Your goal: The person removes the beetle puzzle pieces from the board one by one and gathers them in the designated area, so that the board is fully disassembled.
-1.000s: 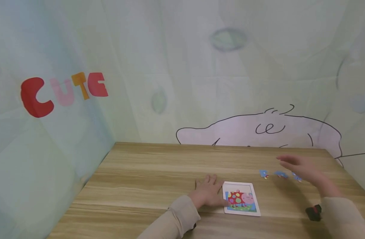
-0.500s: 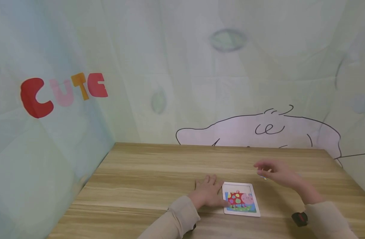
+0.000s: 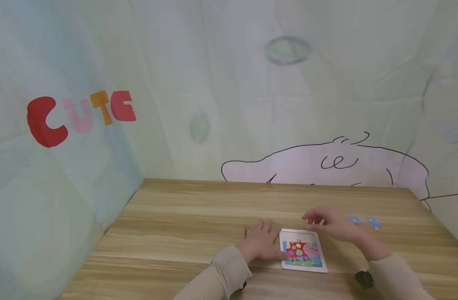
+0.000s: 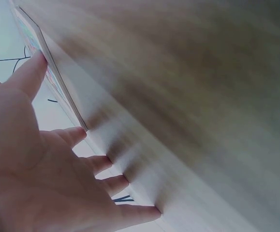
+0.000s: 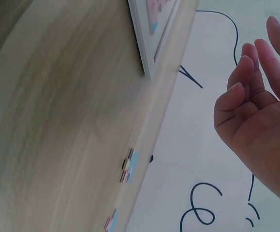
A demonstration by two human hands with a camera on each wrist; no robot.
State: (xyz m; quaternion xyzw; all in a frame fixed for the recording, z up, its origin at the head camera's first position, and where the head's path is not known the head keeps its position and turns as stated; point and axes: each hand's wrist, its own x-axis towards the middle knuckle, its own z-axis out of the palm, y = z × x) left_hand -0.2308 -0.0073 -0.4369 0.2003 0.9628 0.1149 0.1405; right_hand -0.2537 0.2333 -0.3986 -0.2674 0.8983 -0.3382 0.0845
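White-framed picture board (image 3: pixel 303 236) flat on table (image 3: pixel 183 233), just right of the left hand (image 3: pixel 262 242), whose fingers are spread straight, thumb on the board's edge; right hand (image 3: pixel 331 223) hovers off the board's far right corner, fingers curled, can't tell if pinching anything; two blue pieces (image 3: pixel 373 223) lie right of those fingers

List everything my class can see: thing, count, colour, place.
picture board: 1, white-rimmed, on the table
small pieces: 2 visible, mostly blue, right of board
table: 1, brown, under the board
backdrop: 1+, pale green, behind and left
letters: 4, red, pink, orange, left backdrop
figure: 1, pale lilac, behind table
ovals: 2, green, rear backdrop
wrist devices: 2, dark, at cuffs
sleeves: 2, beige, arms
left hand: 1, touching board
right hand: 1, over table
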